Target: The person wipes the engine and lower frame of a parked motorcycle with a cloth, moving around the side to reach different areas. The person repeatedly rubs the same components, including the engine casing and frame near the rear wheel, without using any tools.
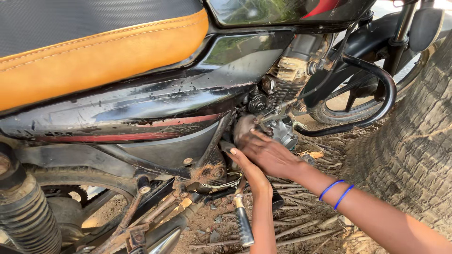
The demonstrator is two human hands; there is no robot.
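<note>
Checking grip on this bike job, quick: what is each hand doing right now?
Left hand: reaching up under the engine; grip cannot be told.
Right hand: fingers against the engine, holding nothing visible.

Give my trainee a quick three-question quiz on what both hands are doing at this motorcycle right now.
1. True or false: the right hand wears two blue bands at the wrist.
2. Where do both hands work? A) front wheel B) engine below the black side panel C) tan seat
3. Which hand, the left hand or the right, comes up from the bottom edge of the view?

Key: 1 true; 2 B; 3 left hand. Whether either hand grips a tool cannot be told.
</note>
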